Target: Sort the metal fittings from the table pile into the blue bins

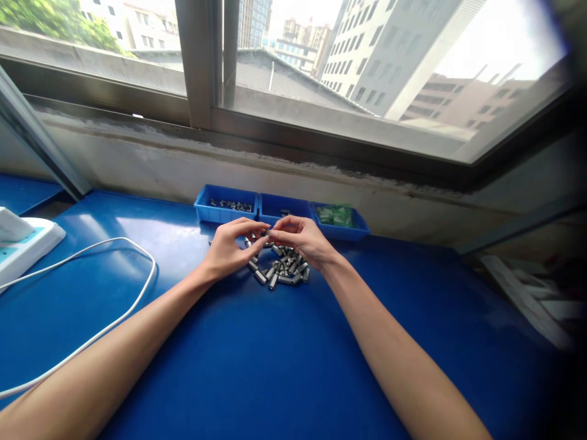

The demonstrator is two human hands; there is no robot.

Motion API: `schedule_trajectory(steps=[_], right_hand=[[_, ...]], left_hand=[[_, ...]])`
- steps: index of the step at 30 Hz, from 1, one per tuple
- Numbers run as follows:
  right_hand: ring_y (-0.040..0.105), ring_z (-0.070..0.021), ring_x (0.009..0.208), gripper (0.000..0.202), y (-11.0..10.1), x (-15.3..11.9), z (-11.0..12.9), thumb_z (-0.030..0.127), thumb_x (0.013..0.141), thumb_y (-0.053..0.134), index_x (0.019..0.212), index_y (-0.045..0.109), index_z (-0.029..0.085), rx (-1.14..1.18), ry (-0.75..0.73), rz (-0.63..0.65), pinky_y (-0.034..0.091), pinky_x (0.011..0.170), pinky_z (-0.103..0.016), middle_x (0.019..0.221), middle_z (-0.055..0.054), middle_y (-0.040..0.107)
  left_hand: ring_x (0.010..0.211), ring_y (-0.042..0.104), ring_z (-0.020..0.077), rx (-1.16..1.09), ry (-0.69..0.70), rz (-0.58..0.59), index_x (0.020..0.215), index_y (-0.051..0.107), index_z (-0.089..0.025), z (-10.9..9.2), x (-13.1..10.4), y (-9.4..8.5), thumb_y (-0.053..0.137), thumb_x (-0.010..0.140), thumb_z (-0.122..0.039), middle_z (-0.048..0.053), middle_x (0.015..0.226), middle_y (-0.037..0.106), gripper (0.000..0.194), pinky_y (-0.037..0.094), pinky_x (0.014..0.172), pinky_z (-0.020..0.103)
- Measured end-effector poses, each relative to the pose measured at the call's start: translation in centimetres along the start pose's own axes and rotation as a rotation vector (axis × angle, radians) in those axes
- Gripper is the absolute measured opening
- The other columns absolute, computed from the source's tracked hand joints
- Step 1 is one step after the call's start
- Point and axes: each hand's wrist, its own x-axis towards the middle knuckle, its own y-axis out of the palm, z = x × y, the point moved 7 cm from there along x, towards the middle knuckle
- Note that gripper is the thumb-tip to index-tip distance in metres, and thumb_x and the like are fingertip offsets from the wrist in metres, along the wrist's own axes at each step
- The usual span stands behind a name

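Observation:
My left hand (235,245) and my right hand (302,240) meet at their fingertips above a pile of short metal cylinders (285,267). Between the pinched fingers and thumbs sits a small dark metal part (265,233), mostly hidden, so its exact shape cannot be made out. Both hands are closed on it. The pile lies loose on the blue tabletop (257,354), just under and in front of my hands, and part of it is covered by them.
Behind my hands stand a blue bin (224,214) with small metal pieces, a middle bin (270,215) with a few pieces, and a right bin (362,232) holding green packets (335,215). At left, a white cable (153,269) runs near a power strip (43,238). A window lies beyond.

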Motion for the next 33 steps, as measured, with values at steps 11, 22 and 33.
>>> schedule_trajectory(steps=[11,22,33], right_hand=[[0.075,-0.0193,0.089,0.037,0.4,0.0,0.2,0.042,0.070,0.087,0.093,0.069,0.018,-0.001,0.018,-0.007,0.057,0.081,-0.030,0.091,-0.007,0.079],[0.074,-0.0172,0.085,0.032,0.4,-0.2,0.8,0.039,0.076,0.083,0.096,0.069,0.018,-0.058,0.031,-0.013,0.056,0.078,-0.028,0.097,-0.008,0.078],[0.073,-0.0180,0.087,0.029,0.0,-0.1,0.6,0.039,0.078,0.081,0.094,0.070,0.018,-0.105,0.046,-0.013,0.055,0.075,-0.028,0.098,-0.009,0.078]], left_hand=[[0.083,0.071,0.0199,-0.142,-0.119,-0.171,0.096,0.077,-0.018,1.3,0.7,-1.5,0.081,0.077,-0.039,0.008,0.096,0.076,0.028,0.058,0.083,0.031],[0.089,0.075,0.0242,0.043,-0.138,-0.369,0.107,0.079,-0.018,2.3,2.7,-6.3,0.076,0.080,-0.035,0.009,0.098,0.079,0.032,0.059,0.088,0.034],[0.054,0.061,0.0171,0.715,-0.185,0.445,0.070,0.079,-0.027,1.6,3.8,-7.4,0.082,0.060,-0.039,0.001,0.065,0.072,0.016,0.041,0.052,0.025]])
